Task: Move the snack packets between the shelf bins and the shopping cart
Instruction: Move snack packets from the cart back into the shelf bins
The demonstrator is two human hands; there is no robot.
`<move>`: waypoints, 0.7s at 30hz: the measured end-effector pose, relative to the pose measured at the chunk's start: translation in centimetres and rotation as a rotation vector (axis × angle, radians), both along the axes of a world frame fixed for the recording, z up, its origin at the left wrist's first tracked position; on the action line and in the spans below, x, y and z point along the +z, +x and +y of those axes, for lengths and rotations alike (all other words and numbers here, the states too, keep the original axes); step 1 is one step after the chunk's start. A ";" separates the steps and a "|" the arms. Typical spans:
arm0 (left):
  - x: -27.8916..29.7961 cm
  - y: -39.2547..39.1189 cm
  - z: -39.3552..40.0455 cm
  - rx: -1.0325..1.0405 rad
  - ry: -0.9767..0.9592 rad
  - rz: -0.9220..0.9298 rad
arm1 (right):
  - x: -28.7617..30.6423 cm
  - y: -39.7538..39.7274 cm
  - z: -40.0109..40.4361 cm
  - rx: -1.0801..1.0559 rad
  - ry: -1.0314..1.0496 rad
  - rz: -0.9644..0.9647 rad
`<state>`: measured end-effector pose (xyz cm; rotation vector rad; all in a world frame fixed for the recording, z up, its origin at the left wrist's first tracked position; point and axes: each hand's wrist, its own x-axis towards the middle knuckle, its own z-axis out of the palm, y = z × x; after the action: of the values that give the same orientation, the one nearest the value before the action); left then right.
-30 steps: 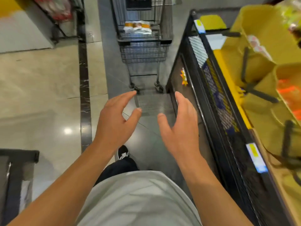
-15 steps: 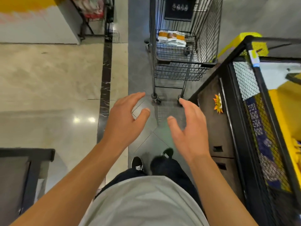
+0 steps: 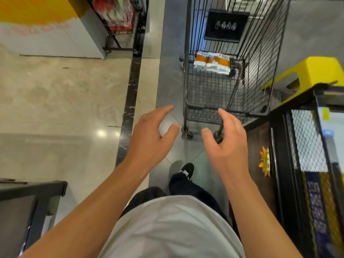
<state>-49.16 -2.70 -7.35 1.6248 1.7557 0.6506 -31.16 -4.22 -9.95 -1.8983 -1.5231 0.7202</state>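
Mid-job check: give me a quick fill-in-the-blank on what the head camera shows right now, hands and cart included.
1. The snack packets lie inside the shopping ____.
2. The left hand and right hand both hold ____.
3. The stool to the right of the cart is coloured ____.
4. The shoe on the floor is black and ____.

Missing words: cart; nothing; yellow; white

We see: left hand and right hand, empty, fingers loosely spread; shopping cart ahead holding snack packets; black wire shelf at right.
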 end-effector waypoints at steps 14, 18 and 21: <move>-1.6 5.4 17.5 -0.018 -0.038 -0.048 | 0.2 3.8 17.0 -0.003 -0.096 -0.072; -2.0 6.0 23.9 -0.113 -0.066 -0.070 | 0.2 4.1 21.9 -0.077 -0.125 -0.075; -1.9 6.1 28.4 -0.174 -0.064 -0.052 | 0.7 4.2 25.5 -0.128 -0.157 -0.073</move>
<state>-43.03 25.75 -9.27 1.6794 1.5613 0.5442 -26.97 21.27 -9.29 -2.1381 -1.4090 0.7389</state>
